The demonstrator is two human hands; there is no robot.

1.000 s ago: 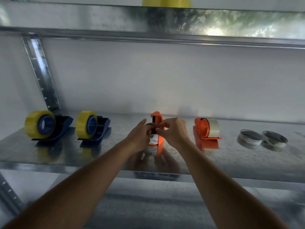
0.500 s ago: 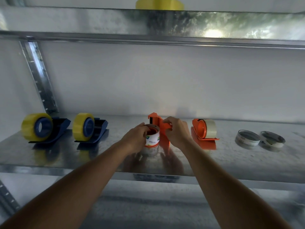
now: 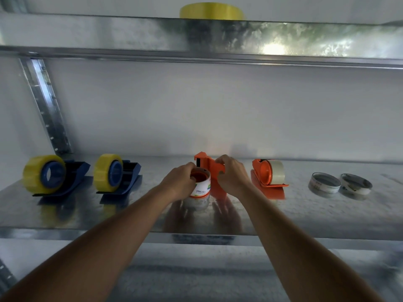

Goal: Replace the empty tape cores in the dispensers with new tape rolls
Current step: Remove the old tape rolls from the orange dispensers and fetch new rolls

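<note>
Head view: white tape core (image 3: 201,188), printed wall and orange inside, is gripped by the left hand (image 3: 181,182), fingers curled around its rim and side; it sits on or just above the shelf (image 3: 305,214), contact cannot be told, directly left of the orange dispenser (image 3: 209,168). Core's open end is tipped up and toward the camera, so its axis is judged near vertical rather than in line with the dispenser's hub. Dispenser is held by the right hand (image 3: 234,177), fingers closed on its body from the right, cutter end pointing away toward the wall. Core and dispenser appear touching or just apart; core looks already off the hub, though the hub itself is hidden by the hands. Step in hand is judged as core removal on this unit. Left hand is the nearer one to carry the core away; right hand is nearer to the supplies. Second orange dispenser (image 3: 268,174) beside it on the right is already loaded with a clear roll. Two flat rings (image 3: 325,183) lie further right, well apart from the hands; new or spent cannot be told. Two blue dispensers (image 3: 122,175) with yellow rolls stand at left. One yellow roll (image 3: 210,10) sits on the upper shelf.
</note>
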